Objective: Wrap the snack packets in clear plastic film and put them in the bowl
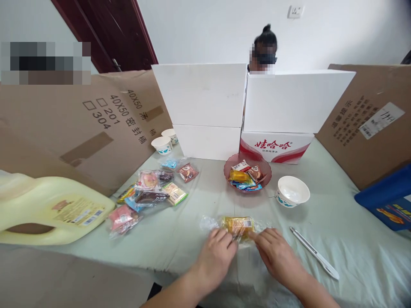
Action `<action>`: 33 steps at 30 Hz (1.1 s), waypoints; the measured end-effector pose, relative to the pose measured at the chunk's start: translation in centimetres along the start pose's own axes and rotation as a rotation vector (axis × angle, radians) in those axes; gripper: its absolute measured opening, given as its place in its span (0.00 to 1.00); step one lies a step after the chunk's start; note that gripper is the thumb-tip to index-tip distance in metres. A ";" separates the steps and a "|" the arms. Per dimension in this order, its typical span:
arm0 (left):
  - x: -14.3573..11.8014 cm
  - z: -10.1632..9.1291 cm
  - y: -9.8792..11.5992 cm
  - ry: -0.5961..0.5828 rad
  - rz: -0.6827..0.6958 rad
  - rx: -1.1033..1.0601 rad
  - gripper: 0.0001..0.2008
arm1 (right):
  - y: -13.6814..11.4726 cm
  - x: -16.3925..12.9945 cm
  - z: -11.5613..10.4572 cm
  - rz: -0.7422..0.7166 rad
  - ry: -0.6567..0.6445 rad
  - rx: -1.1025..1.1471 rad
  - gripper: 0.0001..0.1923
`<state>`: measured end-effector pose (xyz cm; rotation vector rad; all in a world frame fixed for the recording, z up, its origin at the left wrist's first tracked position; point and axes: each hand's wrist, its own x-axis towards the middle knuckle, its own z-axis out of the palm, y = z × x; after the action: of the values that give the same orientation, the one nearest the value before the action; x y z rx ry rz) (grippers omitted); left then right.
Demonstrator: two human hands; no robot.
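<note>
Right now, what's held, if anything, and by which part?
Yellow wrapped packet: left hand at its near-left edge, right hand at its near-right edge. Gripped or merely touched: can't tell.

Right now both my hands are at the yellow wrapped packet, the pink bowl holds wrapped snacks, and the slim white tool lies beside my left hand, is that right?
Not quite. The head view shows the slim white tool beside your right hand, not your left hand. The rest stands: both hands are at the yellow wrapped packet, and the pink bowl holds wrapped snacks.
</note>
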<state>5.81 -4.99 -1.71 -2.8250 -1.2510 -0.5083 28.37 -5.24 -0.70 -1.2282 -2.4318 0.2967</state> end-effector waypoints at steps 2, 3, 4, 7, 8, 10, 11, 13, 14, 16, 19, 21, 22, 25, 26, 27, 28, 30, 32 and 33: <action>-1.9 0.0 1.1 -0.089 0.000 -0.028 0.05 | -0.5 -1.4 0.5 -0.033 -0.084 -0.003 0.13; -2.7 0.0 1.6 -0.129 -0.014 -0.042 0.05 | -0.8 -2.1 0.8 -0.045 -0.100 -0.009 0.10; -3.2 0.0 1.9 -0.158 -0.033 -0.055 0.05 | -1.1 -2.9 1.2 -0.055 -0.101 -0.019 0.08; -3.1 -0.1 2.1 -0.150 -0.087 -0.069 0.04 | -1.8 -4.4 2.2 -0.070 -0.057 -0.063 0.04; -2.7 -0.1 1.9 -0.115 -0.094 -0.066 0.08 | -2.0 -4.7 2.4 -0.075 -0.049 -0.071 0.03; -1.8 0.0 1.2 -0.038 -0.102 -0.065 0.17 | -2.2 -5.1 2.6 -0.088 -0.057 -0.069 0.04; -1.4 0.1 0.8 -0.012 -0.107 -0.077 0.19 | -2.2 -5.1 2.6 -0.093 -0.068 -0.062 0.04; -0.8 0.2 -0.2 0.008 -0.123 -0.152 0.15 | -2.2 -5.3 2.5 -0.087 -0.086 -0.049 0.03; -0.5 0.2 -0.7 0.010 -0.136 -0.212 0.12 | -2.3 -5.3 2.5 -0.080 -0.084 -0.046 0.03; 0.3 -0.1 -2.1 -0.007 -0.173 -0.356 0.08 | -2.3 -5.4 2.3 -0.061 -0.081 -0.044 0.04; 2.4 -1.2 -4.8 -0.080 -0.313 -0.539 0.06 | -2.4 -5.0 2.0 -0.018 -0.124 -0.020 0.07; 4.0 -2.2 -6.5 0.018 -0.476 -0.494 0.05 | -2.2 -4.4 1.8 0.016 -0.141 -0.007 0.08; 4.7 -2.8 -7.1 0.142 -0.543 -0.410 0.03 | -2.0 -4.0 1.6 0.031 -0.128 -0.004 0.08; 5.6 -3.8 -6.6 0.499 -0.512 -0.185 0.06 | -1.0 -2.6 1.5 0.082 0.002 0.004 0.11; 5.5 -3.8 -5.8 0.511 -0.415 -0.188 0.05 | -0.6 -2.2 1.6 0.101 0.062 0.002 0.13; 5.1 -3.5 -4.7 0.463 -0.302 -0.224 0.05 | -0.1 -1.8 1.9 0.123 0.124 -0.006 0.16; 4.6 -3.0 -3.5 0.347 -0.180 -0.285 0.05 | 0.5 -1.5 2.3 0.143 0.180 -0.021 0.18; 3.4 -1.5 -1.4 0.118 -0.040 -0.326 0.06 | 1.6 -1.2 3.5 0.171 0.250 -0.072 0.21; 2.2 0.3 -0.2 0.002 -0.046 -0.266 0.24 | 2.7 -1.4 5.0 0.164 0.256 -0.158 0.24; 1.7 1.0 -0.2 -0.040 -0.053 -0.262 0.29 | 3.2 -1.6 5.6 0.153 0.243 -0.208 0.26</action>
<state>7.03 -3.53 -2.22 -3.0334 -1.3631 -0.6680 29.11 -4.68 -7.32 -1.4495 -2.2066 -0.0643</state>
